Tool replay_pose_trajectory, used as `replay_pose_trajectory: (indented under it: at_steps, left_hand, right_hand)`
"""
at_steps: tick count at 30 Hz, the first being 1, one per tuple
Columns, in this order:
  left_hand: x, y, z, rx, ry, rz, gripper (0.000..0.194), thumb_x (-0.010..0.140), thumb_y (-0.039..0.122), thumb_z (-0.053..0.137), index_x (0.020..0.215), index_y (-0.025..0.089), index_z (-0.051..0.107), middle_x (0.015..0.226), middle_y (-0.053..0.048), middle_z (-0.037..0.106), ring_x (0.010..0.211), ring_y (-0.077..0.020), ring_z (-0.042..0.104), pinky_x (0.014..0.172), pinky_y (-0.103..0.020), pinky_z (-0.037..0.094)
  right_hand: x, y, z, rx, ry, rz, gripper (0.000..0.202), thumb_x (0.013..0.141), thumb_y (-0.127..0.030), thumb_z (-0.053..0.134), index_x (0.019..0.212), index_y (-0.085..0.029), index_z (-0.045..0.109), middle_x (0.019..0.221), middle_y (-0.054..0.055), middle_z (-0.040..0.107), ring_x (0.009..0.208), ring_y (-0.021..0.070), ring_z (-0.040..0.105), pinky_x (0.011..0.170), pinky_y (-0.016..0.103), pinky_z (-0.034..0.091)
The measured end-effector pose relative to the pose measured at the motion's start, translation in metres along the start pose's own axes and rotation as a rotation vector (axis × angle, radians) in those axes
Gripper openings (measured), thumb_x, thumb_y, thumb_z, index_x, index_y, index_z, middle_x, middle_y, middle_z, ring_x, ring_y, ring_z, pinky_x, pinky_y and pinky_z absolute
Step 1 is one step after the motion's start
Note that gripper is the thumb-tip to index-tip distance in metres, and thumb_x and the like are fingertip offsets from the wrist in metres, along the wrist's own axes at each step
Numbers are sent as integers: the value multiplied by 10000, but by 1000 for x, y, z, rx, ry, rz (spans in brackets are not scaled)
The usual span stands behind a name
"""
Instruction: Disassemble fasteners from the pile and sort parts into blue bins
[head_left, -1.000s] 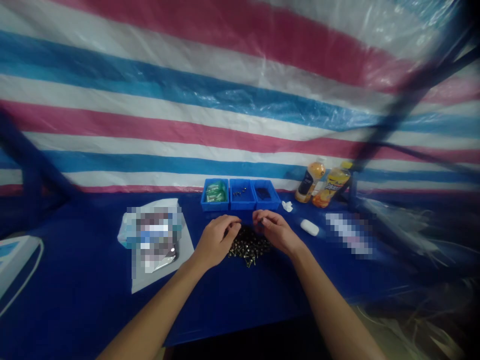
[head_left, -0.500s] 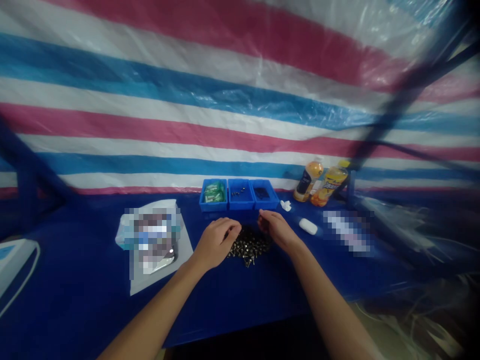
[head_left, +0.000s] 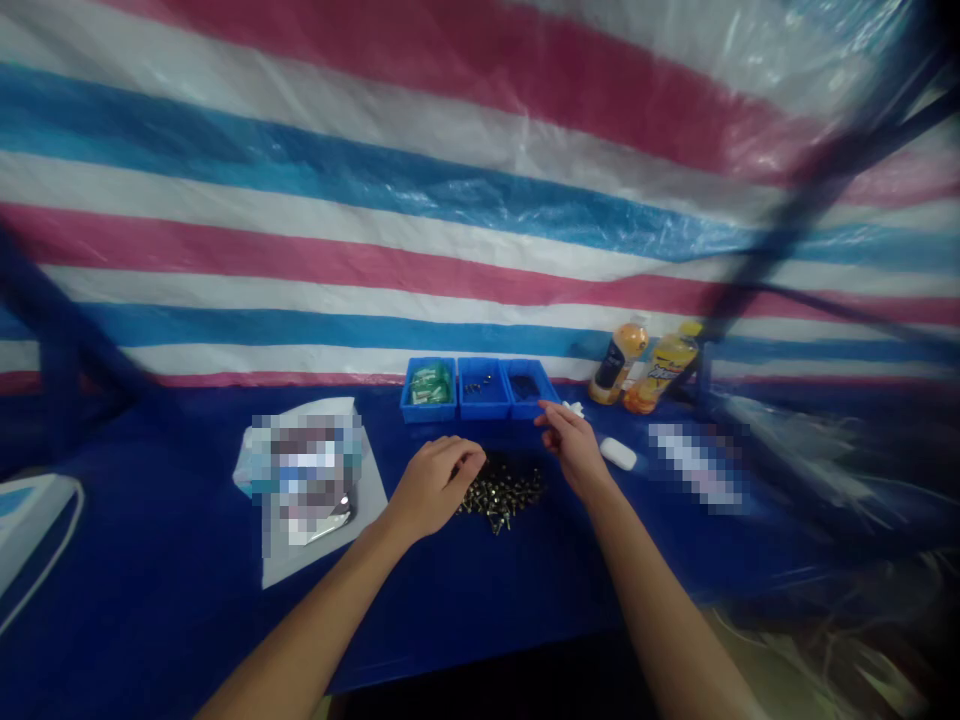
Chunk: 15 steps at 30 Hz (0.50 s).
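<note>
Striped plastic sheeting [head_left: 375, 200] in red, white and blue hangs behind a dark blue tabletop [head_left: 480, 610]. On it, near the middle, lies a loose pile of small metal parts [head_left: 504, 497]. The left hand [head_left: 433, 487] is at the pile's left edge, its grip narrow, thumb near the bent fingers; whether it holds anything I cannot tell. The right hand [head_left: 576, 452] is beyond the pile's right side, fingers loosely bent and index finger reaching forward, near the right bin; I cannot tell whether its grip holds a part. Three blue bins stand side by side behind the pile: the left bin [head_left: 429, 413] contains green packets, the middle bin [head_left: 484, 411] a few small metal pieces, the right bin [head_left: 534, 410] something dark. Two bottles [head_left: 619, 365] stand to their right, with a white rounded object [head_left: 618, 454] nearer.
</note>
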<state>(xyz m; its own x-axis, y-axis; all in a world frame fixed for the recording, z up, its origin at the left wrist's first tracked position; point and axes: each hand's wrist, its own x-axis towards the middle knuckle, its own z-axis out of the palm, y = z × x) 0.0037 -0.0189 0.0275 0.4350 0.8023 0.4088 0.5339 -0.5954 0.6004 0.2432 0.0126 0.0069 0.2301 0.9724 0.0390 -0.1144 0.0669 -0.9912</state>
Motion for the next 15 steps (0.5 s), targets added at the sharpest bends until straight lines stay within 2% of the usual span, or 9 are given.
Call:
replay_pose_trajectory:
  at_steps: [3,6,9,11,13,15]
  left_hand:
    - [0,0,0,1,-7,-10,306,984,377,386,972,239,659,907,-9,676,880,-188,600,838,-359,417]
    - [0,1,0,12,-9,-11,305,981,383,392,963,240,661,883,-6,672,859,-188,597,824,-359,420]
    - [0,2,-1,22,-7,-16,296,976,390,404,950,241,658,841,1,662,826,-183,594,804,-355,420]
    - [0,2,0,29,-8,-20,297,975,391,405,941,239,658,814,3,655,806,-180,591,787,-350,421]
    - [0,3,0,34,-10,-19,303,975,391,402,933,236,659,798,2,650,794,-179,588,774,-346,424]
    - [0,3,0,36,-8,-16,308,975,392,400,933,234,661,795,0,648,792,-179,588,774,-345,427]
  right_hand:
    - [3,-1,-9,-377,-49,-122,272,783,-359,592,946,-178,714,718,12,644,578,123,517,554,257,389]
    - [2,-4,-20,-692,-175,-178,238,790,-260,541,903,-189,739,809,33,694,746,176,598,728,308,448]
    - [-2,-10,-32,-821,-351,-195,270,775,-186,523,922,-202,748,970,46,706,900,199,617,865,338,442]
    - [-5,-13,-40,-860,-494,-154,310,757,-158,534,976,-215,746,1011,46,700,920,201,619,862,337,453]
    - [-7,-14,-45,-882,-562,-125,330,748,-163,566,1023,-225,738,1015,48,694,902,200,623,838,334,466]
    - [-8,-13,-47,-902,-574,-134,293,754,-199,607,1011,-230,743,996,49,690,896,200,625,843,337,466]
